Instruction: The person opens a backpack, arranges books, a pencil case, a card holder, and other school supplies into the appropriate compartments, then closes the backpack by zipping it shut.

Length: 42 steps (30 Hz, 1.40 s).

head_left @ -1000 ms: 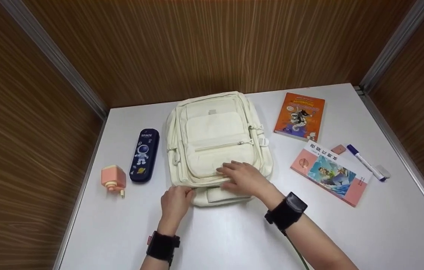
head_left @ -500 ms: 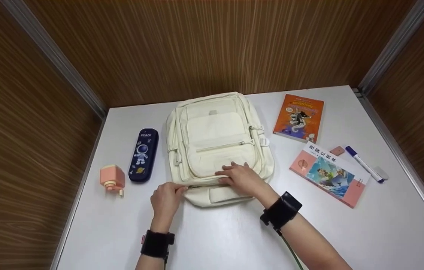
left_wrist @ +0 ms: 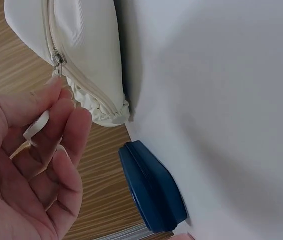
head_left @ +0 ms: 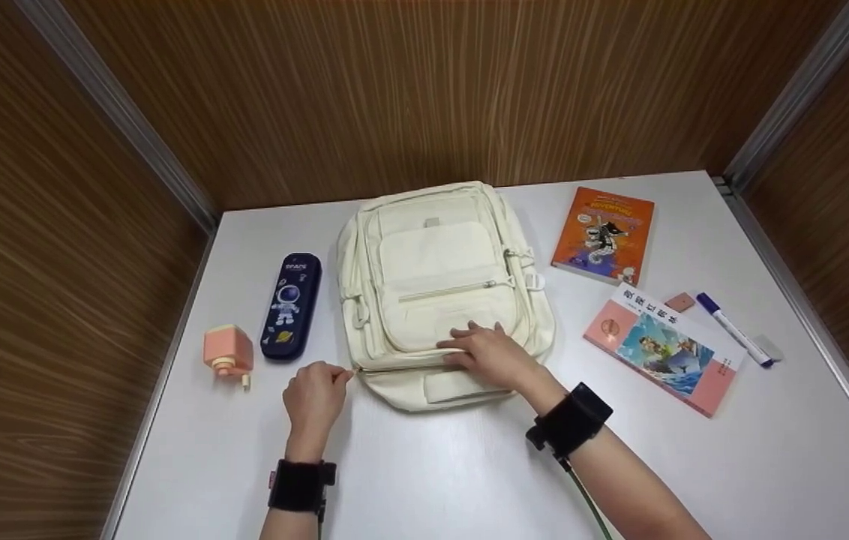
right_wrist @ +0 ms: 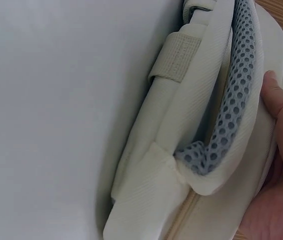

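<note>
A cream backpack [head_left: 436, 255] lies flat, its pocketed front facing up and its top end towards me. By the bag's near left corner, my left hand [head_left: 315, 397] pinches the pull strap of a metal zipper slider [left_wrist: 58, 58] between thumb and index finger. A pale loop of that strap [left_wrist: 36, 126] shows beneath the thumb. My right hand [head_left: 496, 360] rests on the bag's near end with fingers spread over the front panel. In the right wrist view its thumb [right_wrist: 274, 95] presses the fabric beside the grey mesh-lined carry handle [right_wrist: 239, 85].
Left of the bag lie a navy astronaut pencil case [head_left: 291, 306] and a pink pencil sharpener [head_left: 228, 349] with a crank. On the right are an orange book [head_left: 604, 234], a pink-and-white book [head_left: 664, 349], a reddish eraser [head_left: 679, 302], a marker [head_left: 733, 330] and a grey block [head_left: 769, 347].
My left hand has drawn the zipper pull leftward along the bag's near edge to its left corner. The gap along that edge has narrowed. My right hand stays on the bag.
</note>
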{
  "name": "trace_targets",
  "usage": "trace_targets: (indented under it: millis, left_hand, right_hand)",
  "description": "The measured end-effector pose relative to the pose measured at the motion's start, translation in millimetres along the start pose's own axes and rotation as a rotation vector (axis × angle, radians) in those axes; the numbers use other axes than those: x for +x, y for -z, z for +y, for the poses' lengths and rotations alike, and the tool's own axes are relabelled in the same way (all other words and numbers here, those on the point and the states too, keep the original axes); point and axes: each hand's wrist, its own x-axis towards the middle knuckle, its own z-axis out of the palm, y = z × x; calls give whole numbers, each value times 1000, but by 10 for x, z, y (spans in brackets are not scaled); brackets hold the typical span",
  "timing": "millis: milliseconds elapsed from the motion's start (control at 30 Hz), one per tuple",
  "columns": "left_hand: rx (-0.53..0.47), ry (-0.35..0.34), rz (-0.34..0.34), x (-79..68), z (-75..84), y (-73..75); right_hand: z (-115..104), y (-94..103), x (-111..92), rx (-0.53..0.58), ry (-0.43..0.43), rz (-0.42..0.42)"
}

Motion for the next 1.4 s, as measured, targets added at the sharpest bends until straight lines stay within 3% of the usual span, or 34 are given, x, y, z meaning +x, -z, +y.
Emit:
trace_targets:
  millis: [167,400,633,800,1033,1400]
  left_hand:
    - [8,17,5,23,-41,-32]
    - [-59,6,-99,36,-111,-45]
    - [-45,-43,-103,53,-110,-87]
    - [22,-65,-89,65,-93,-102]
    - [100,-65,-14,147,-97,-87]
    - [157,-38,33,482,-177,-200]
  right_hand:
    - [-2,-1,-7,17,12,-18]
    - [8,17,-15,23,11,-24]
    - [10,28,-17,35,0,-25]
    - [22,13,-16,27,2,-25]
    - [22,-3,-20,13,38,-19]
    - [29,-13,-30,14,65,-26]
